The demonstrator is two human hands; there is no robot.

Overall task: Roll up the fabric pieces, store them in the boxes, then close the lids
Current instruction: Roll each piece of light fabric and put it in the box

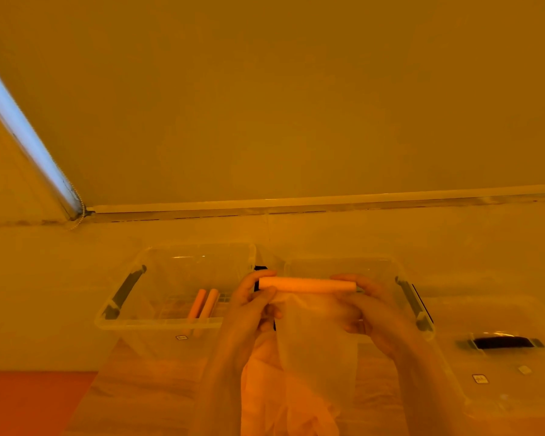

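Both hands share one grip on a partly rolled fabric piece (pixel 307 285), held up at the centre of the frame: the left hand (pixel 249 313) pinches the left end of the roll between thumb and fingers, and the right hand (pixel 367 305) curls round the right end. From the roll, the unrolled sheer tail hangs down between the wrists toward the lower edge. Behind the hands, two clear boxes stand side by side on the surface (pixel 44 294), lids off. The left box (pixel 177 322) holds two finished rolls (pixel 203 305) lying side by side. The right box (pixel 403 287) sits behind the right hand. At lower right lies a clear lid (pixel 504 372) with a dark handle.
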